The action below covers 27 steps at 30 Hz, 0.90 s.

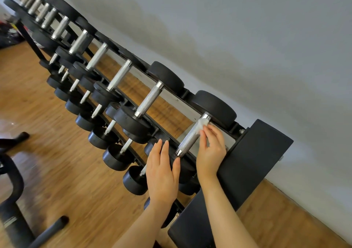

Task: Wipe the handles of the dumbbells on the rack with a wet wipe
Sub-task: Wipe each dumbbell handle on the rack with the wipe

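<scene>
Wiping is at its first stroke. The right hand (210, 148) pinches the wet wipe (202, 124) against the far end of the nearest dumbbell handle (192, 136) on the rack (255, 152). The left hand (162, 171), grip released, rests flat on the near weight. Next: draw the wipe down the knurled length.

Around the nearest dumbbell handle (192, 136), open space lies above and on the side toward the next handle (148, 100), where only floor shows through the gap. Its black end weights (215, 108) close off both ends, and the rack's black end panel (255, 164) stands just beside it, leaving what looks like a tight gap. The left hand (162, 173) rests flat on the near weight, covering the approach from below.
</scene>
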{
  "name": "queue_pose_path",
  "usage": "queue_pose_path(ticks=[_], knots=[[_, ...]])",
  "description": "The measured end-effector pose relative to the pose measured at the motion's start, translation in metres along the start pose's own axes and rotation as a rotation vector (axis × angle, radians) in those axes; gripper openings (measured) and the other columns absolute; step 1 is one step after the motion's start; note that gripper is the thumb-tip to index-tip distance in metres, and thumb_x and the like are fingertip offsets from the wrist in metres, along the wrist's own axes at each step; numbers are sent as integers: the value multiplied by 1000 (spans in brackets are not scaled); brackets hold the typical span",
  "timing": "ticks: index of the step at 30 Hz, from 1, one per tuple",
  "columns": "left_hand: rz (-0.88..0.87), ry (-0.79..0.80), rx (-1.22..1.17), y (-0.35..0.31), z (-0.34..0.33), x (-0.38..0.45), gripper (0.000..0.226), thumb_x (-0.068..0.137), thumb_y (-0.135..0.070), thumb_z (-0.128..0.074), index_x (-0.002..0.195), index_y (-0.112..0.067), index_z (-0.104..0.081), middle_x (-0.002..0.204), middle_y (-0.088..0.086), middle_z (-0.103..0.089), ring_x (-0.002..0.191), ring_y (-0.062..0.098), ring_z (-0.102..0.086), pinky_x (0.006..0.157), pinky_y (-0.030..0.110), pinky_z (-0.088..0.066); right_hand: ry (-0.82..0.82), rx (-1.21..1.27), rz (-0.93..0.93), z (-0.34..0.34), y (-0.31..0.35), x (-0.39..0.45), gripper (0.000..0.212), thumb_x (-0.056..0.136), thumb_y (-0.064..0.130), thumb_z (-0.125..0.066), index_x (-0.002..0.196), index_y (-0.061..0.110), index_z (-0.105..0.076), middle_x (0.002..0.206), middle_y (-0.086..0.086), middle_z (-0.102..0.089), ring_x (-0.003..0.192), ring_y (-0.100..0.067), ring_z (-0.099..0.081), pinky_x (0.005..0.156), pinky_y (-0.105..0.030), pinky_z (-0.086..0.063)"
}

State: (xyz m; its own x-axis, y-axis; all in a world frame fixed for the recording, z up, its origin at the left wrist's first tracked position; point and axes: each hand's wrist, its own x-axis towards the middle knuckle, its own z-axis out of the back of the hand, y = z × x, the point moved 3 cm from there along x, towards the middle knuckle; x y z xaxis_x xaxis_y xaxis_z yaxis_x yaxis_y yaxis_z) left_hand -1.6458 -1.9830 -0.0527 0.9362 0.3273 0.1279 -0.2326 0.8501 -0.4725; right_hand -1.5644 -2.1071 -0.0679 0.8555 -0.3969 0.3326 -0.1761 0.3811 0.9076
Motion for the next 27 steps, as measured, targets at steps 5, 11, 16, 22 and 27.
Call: queue_pose_path(ticks=[5,11,16,22,27], knots=[[-7,10,21,1,0,0,62,97,-49,-30,149,-15,-38,155,5,-38,143,24,-33,114,37,-24,-73,11,-68,-1,4,11,22,91,5,-62,110,-2,-70,111,-11,-65,104,-2,-56,88,-5,-44],[0,6,12,1,-1,1,58,98,-46,-35,148,-17,-36,154,6,-38,142,24,-34,113,39,-24,-9,4,-29,-1,3,-2,23,91,9,-61,110,0,-70,110,-10,-64,104,-2,-55,88,-6,-45],[5,5,21,2,-2,1,58,98,-45,-37,149,-17,-36,154,5,-38,142,24,-33,113,38,-23,-41,11,-77,-2,5,13,22,92,7,-62,111,1,-70,111,-8,-63,101,-5,-59,87,-7,-46],[3,-1,14,1,-3,1,58,97,-42,-41,148,-17,-38,153,5,-39,141,24,-35,112,38,-24,-3,-7,-44,-1,4,0,25,92,14,-60,111,1,-70,109,-7,-63,100,-6,-59,87,-7,-46],[-1,-5,16,3,-3,1,58,99,-47,-37,149,-18,-36,154,4,-38,142,23,-34,113,39,-25,-44,-9,-65,0,2,11,20,91,6,-62,109,1,-70,110,-8,-64,100,-6,-59,84,-13,-52]])
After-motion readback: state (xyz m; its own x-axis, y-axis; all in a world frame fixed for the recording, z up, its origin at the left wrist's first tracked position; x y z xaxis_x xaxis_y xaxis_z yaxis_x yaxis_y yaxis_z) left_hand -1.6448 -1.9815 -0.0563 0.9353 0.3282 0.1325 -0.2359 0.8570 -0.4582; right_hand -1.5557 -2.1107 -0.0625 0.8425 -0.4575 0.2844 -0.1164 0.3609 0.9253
